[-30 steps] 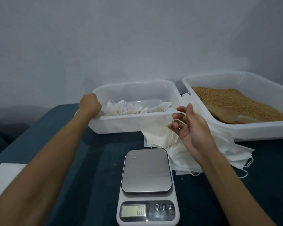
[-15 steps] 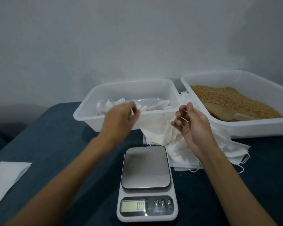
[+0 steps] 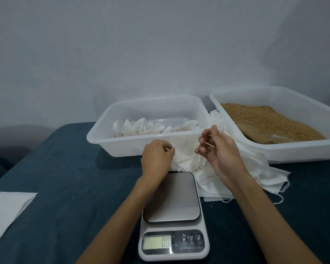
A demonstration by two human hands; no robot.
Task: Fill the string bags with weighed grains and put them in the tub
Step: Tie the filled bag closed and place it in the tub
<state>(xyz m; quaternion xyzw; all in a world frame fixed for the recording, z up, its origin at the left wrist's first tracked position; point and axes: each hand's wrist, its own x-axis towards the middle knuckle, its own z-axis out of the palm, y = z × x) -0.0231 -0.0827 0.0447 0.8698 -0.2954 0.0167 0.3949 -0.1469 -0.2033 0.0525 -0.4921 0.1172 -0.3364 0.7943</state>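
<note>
A person's two hands meet over a heap of empty string bags [image 3: 202, 164] piled on the dark counter [image 3: 65, 187] between the scale [image 3: 172, 216] and the two white tubs. The left hand [image 3: 156, 159] has its fingers curled at the top of the heap and appears to pinch a bag's edge or cord, though the contact is partly hidden. The right hand [image 3: 217, 149], palm toward the camera, has its fingers bent around a thin white string. The step in hand looks like picking out and opening one bag, ahead of any weighing: the scale reads zero and its plate is bare. The next move likely calls for pulling one bag free of the others without dragging the pile, then spreading its mouth. The heap fans out with its long axis running from near the scale back toward the gap between the tubs, loose strings trailing off at the right. The near tub [image 3: 141, 141] holds a row of bags already placed; the far tub [image 3: 293, 149] holds brown grain [image 3: 265, 119] and a scoop [image 3: 255, 132]
</note>
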